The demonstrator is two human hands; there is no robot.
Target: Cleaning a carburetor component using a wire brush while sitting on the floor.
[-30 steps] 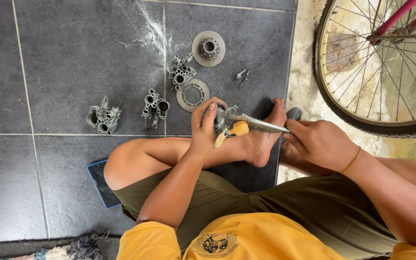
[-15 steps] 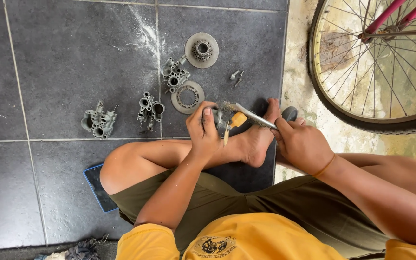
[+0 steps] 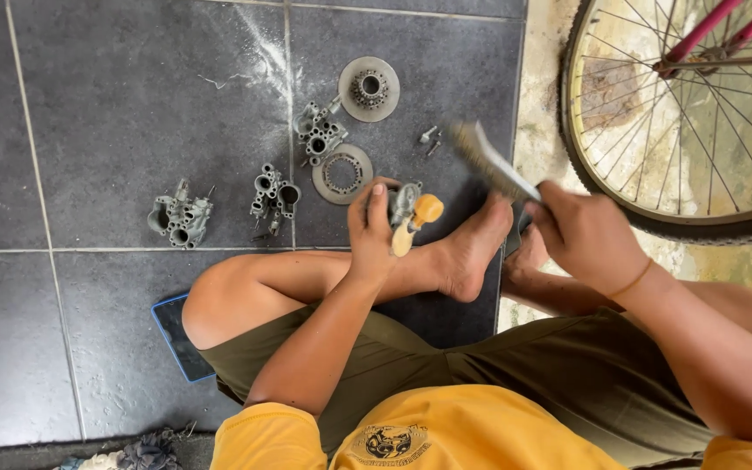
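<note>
Metal part: grey carburettor piece with an orange-yellow float [image 3: 412,213], up off the floor, just above the person's bare foot [image 3: 472,248].
Left hand: left hand [image 3: 372,228] has its fingers wrapped around that piece, thumb side up, gripping it firmly.
Right hand: right hand [image 3: 587,233] is clenched on the handle of a wire brush [image 3: 489,162]; the bristle end is blurred and lifted clear of the part, near it but not touching.
Step in hand: looks like scrubbing, caught between strokes.
Next move calls for: I'd say the brush must come down onto the piece while the left hand holds it steady.
Floor: dark grey tiles [image 3: 115,113] carrying two more carburettor bodies [image 3: 181,218] [image 3: 273,193], a round plate [image 3: 369,89], a ring [image 3: 342,174], small screws [image 3: 429,139].
Beside: bicycle wheel [image 3: 681,113] at the right; blue-edged phone [image 3: 181,339] under the knee.
</note>
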